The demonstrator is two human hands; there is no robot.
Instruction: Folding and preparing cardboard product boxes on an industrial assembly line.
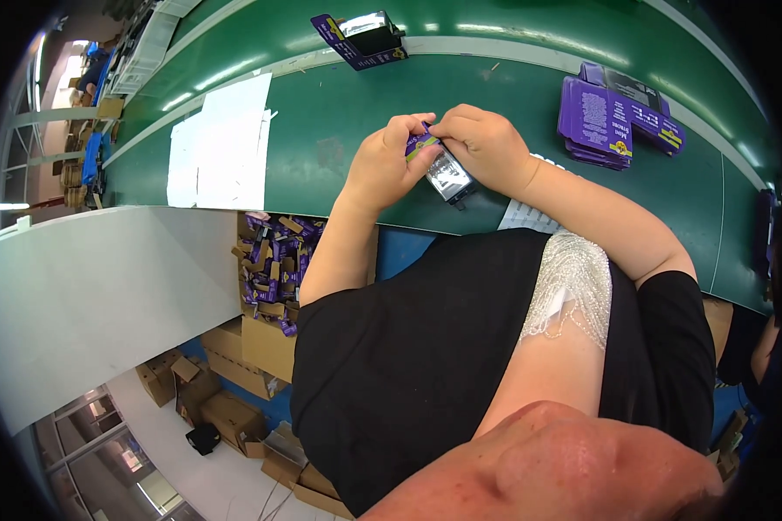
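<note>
My left hand [389, 161] and my right hand [487, 148] meet over the green belt [321, 122], both holding a small purple carton [422, 143] with a silvery, foil-wrapped black item [449, 176] sticking out of it toward me. My left fingers pinch the carton's purple and yellow flap. My right hand covers the carton's top from the right.
A stack of flat purple cartons [606, 117] lies on the belt at the right. Another purple carton with a shiny black item [365, 36] sits farther up the belt. White paper sheets [222, 143] lie at the left. An open cardboard box of purple pieces [274, 265] stands below the belt's edge.
</note>
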